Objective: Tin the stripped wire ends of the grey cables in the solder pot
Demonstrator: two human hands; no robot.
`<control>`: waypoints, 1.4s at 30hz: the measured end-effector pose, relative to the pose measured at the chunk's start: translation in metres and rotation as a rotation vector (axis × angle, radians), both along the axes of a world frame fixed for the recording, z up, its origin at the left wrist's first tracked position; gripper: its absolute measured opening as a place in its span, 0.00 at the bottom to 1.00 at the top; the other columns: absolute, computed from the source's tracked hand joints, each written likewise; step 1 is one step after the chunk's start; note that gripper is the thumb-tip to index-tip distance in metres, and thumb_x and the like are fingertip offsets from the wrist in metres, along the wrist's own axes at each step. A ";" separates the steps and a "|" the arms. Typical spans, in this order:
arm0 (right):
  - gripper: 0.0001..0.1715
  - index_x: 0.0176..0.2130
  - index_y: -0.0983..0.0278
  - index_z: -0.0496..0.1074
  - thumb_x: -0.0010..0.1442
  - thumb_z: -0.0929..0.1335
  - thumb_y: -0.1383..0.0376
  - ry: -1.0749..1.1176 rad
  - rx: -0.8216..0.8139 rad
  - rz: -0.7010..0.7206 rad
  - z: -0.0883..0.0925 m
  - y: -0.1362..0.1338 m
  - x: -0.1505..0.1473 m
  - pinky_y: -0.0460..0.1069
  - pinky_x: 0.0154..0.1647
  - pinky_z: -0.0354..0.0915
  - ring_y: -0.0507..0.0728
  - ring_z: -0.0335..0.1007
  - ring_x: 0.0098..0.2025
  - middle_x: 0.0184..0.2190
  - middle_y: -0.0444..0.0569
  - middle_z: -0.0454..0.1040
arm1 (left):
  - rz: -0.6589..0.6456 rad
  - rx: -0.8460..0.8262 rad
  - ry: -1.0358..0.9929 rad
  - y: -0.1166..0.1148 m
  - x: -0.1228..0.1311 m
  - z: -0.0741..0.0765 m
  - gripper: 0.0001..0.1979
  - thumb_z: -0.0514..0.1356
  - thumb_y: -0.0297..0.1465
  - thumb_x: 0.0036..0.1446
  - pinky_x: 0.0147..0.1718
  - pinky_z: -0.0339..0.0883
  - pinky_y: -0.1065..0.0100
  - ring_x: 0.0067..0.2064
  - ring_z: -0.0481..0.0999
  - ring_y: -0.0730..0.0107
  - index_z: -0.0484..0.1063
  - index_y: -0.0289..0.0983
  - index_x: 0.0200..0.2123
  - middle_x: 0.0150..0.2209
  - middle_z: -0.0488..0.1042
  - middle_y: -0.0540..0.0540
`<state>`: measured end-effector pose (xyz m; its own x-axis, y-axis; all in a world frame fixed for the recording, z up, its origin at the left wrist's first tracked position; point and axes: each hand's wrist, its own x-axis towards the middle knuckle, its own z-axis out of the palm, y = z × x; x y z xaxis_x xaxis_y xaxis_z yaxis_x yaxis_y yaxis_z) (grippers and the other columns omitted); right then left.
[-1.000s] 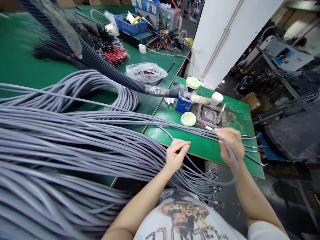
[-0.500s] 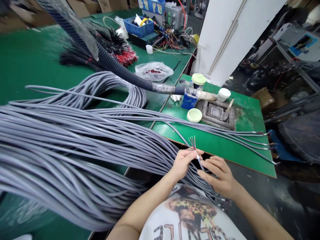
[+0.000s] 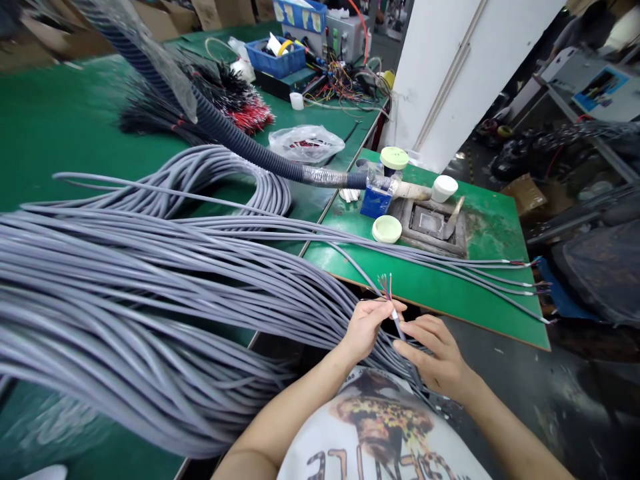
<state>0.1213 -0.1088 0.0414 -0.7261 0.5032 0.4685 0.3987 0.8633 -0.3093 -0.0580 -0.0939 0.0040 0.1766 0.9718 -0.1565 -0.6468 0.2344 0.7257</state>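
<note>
my left hand (image 3: 367,328) has its fingers clamped on a grey cable (image 3: 399,331) below its bare coloured wires (image 3: 384,285), just off the green surface (image 3: 425,300); i can't tell if the right hand (image 3: 435,355) grips it, and a snag in the heavy bundle (image 3: 150,280) could tug it free or bend those wires.

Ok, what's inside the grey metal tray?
The grey metal tray holds a flat metal scraper beside a shiny square recess; anything beneath the scraper is covered.

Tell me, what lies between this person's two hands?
In the head view, a grey multi-core cable lies between the left hand and the right hand, its stripped end showing thin coloured wires.
</note>
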 end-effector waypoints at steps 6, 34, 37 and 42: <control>0.18 0.48 0.57 0.69 0.59 0.65 0.70 0.109 -0.199 -0.206 0.004 0.003 -0.011 0.56 0.38 0.68 0.58 0.72 0.37 0.37 0.49 0.77 | 0.069 0.040 0.108 0.000 0.005 -0.010 0.10 0.64 0.37 0.52 0.42 0.65 0.64 0.36 0.73 0.65 0.81 0.37 0.28 0.32 0.78 0.44; 0.11 0.34 0.65 0.72 0.63 0.65 0.60 0.478 -1.161 -0.150 -0.018 0.014 0.002 0.45 0.21 0.52 0.48 0.56 0.19 0.17 0.40 0.63 | -0.281 0.151 -0.263 0.036 0.005 -0.001 0.15 0.71 0.34 0.41 0.21 0.56 0.73 0.21 0.64 0.78 0.67 0.34 0.21 0.20 0.66 0.52; 0.11 0.34 0.65 0.72 0.62 0.65 0.60 0.510 -1.204 -0.124 -0.020 0.015 0.001 0.45 0.21 0.53 0.48 0.55 0.18 0.16 0.40 0.63 | -0.277 0.203 -0.267 0.036 0.003 -0.006 0.14 0.71 0.35 0.41 0.20 0.56 0.73 0.21 0.64 0.77 0.70 0.34 0.22 0.20 0.66 0.52; 0.11 0.34 0.65 0.73 0.62 0.65 0.60 0.535 -1.237 -0.110 -0.023 0.017 0.000 0.45 0.20 0.53 0.48 0.55 0.17 0.15 0.40 0.63 | -0.314 0.257 -0.241 0.040 -0.004 -0.010 0.14 0.71 0.38 0.43 0.22 0.60 0.72 0.23 0.67 0.76 0.75 0.33 0.24 0.23 0.67 0.50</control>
